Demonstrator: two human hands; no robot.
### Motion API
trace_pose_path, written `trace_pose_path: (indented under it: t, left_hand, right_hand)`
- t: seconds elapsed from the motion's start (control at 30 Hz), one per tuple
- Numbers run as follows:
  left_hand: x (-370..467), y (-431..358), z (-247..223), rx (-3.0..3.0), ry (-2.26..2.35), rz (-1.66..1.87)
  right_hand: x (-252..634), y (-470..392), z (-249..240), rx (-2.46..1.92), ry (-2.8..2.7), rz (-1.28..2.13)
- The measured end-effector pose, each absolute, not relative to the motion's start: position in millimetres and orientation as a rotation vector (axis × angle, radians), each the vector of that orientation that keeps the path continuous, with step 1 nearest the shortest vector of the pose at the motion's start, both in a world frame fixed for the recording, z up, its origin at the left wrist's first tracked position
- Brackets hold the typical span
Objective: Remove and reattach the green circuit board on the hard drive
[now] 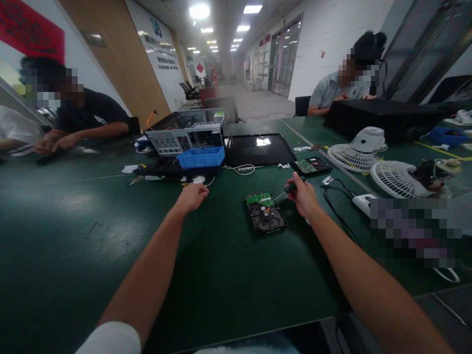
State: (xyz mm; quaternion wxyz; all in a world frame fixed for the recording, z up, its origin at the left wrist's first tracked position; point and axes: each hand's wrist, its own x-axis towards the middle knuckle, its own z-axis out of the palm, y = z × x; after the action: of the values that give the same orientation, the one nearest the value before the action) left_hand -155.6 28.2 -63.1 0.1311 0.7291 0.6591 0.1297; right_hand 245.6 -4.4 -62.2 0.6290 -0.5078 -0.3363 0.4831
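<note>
Green circuit board: it sits at the far end of the hard drive [266,212], which lies flat on the dark green surface [73,221] between the two hands.
Drive state: the underside faces up, showing the board and the round dark casting; whether any screws are already out is too small to tell.
Right hand: the right hand [303,195] is closed around a screwdriver [290,188] with a dark green handle, its thin shaft angled down toward the near-right corner of the board, tip close to it or just touching.
Left hand: the left hand [192,195] rests well left of the drive, fingers curled down onto the surface over some tiny dark specks, possibly screws; whether it pinches one I cannot tell.
Progress, as a judgement: work on the board looks under way, since the board is in place on the drive.
Nearby: a second bare board [312,165] beyond the drive, a blue bin [201,157] before an open computer case [188,133], two white fans [359,148] at right.
Others: co-workers sit at the far left and far right.
</note>
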Motion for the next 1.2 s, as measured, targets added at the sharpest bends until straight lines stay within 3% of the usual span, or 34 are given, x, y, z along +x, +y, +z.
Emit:
trace_pose_path:
  t: [0.53,0.87,1.2]
  left_hand:
    - [-138,26,-70,2.241,1.936,0.288]
    - [-132,23,-57,2.178,2.029,0.504]
    - [-47,-9,-60,2.192,1.350,0.786]
  right_hand:
    - [247,-3,-64,-1.161,-0.775,1.113]
    - [248,-3,-65,-1.162,-0.771,1.113]
    - [249,-1,-68,-1.149,-0.773,1.107]
